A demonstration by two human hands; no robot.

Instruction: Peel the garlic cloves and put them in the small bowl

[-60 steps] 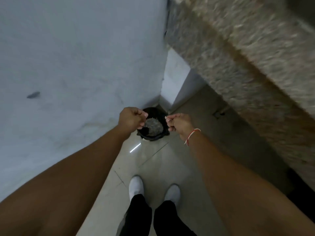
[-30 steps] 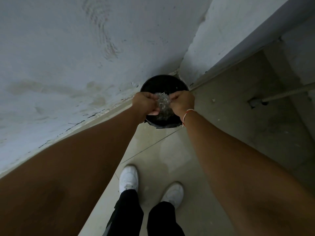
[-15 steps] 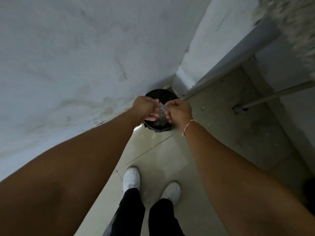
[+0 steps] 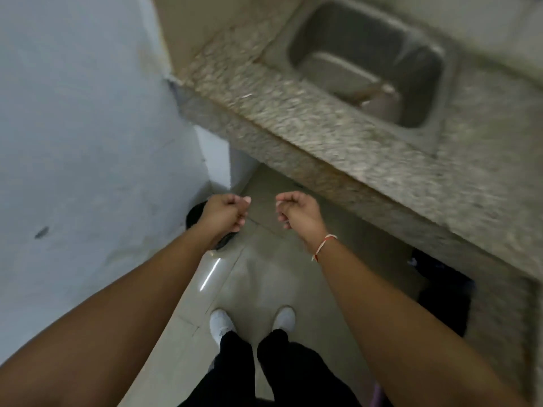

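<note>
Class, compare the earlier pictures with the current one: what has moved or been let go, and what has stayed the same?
The left hand and right hand have drawn apart; earlier they were close together above the black bin. The view has swung towards the counter and sink. The bin now shows only partly behind the left hand. Fingers remain curled; the person still stands on the tiled floor.

Hands split apart, off the bin; view swung up to the counter.
Left hand (image 4: 224, 212) and right hand (image 4: 296, 212) were close together over the black bin (image 4: 196, 213) 0.5 s ago; now well apart, fingers curled, nothing visible in either. Bin is mostly hidden behind the left hand. Granite counter (image 4: 293, 124) and steel sink (image 4: 367, 60) now in view, motion-blurred.
</note>
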